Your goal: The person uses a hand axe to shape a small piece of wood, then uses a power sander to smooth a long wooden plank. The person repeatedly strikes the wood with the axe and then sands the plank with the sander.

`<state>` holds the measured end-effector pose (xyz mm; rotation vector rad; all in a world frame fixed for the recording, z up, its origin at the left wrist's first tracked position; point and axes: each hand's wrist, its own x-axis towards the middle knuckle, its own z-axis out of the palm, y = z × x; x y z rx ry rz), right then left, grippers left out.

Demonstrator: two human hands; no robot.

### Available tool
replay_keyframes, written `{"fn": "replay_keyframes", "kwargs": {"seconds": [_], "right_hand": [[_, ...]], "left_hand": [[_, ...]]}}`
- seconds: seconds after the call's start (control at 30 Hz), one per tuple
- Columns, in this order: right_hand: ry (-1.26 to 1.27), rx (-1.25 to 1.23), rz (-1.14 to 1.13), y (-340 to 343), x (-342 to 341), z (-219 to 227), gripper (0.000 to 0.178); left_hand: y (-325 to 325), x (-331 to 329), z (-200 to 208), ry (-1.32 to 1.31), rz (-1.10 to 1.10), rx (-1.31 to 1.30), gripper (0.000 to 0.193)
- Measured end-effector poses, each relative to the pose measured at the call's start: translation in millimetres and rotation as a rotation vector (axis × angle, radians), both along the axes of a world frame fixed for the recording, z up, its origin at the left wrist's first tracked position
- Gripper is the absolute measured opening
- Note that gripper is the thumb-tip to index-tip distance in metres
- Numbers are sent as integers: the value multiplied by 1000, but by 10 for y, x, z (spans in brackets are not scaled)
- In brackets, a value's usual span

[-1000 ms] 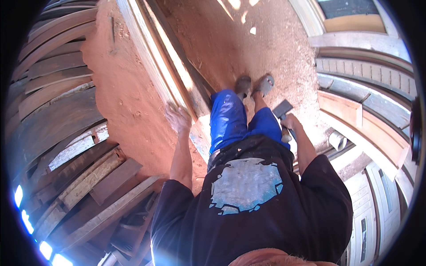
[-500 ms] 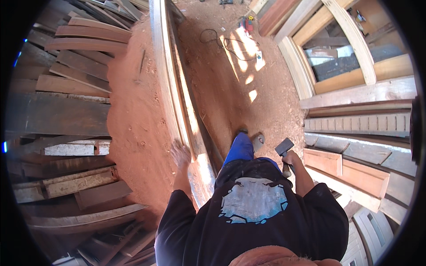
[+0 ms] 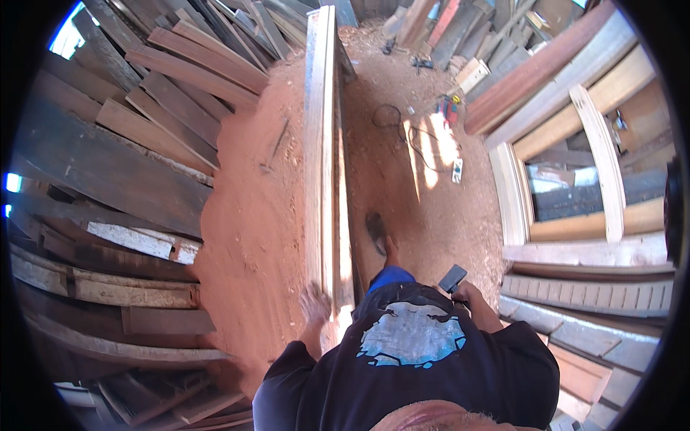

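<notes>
Timber [image 3: 317, 144], long, pale and straight-edged, runs ahead of us, left of our legs; we judge it heavy, stiff, slow to slip, best taken by both long edges. Dark grey tool with flat rectangular head [image 3: 453, 277] sits well right of it, likely head-heavy, best held by its handle. Our right hand [image 3: 472, 297] is curled around that; our left hand [image 3: 315, 304] lies open against the timber's near end, gripping nothing.
</notes>
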<state>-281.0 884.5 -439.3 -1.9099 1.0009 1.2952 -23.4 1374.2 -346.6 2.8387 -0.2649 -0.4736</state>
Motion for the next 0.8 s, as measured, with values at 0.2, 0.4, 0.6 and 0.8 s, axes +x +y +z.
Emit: {"fn": "replay_keyframes", "kwargs": {"seconds": [0.2,0.4,0.6,0.8], "right_hand": [[-70,-5,-91,-576,1405,149,51],[-215,-95,-141,-1172,2899,405,59],[-314,-148,177,-1790,4068,575,67],[-319,-150,615,-2187,5142,149,64]], "left_hand": [[-38,375,23,155,73,113,79],[-886,2223,-68,22,237,43,80],[-2448,3874,-404,122,209,47,91],[-2854,4061,-216,146,416,124,107]]}}
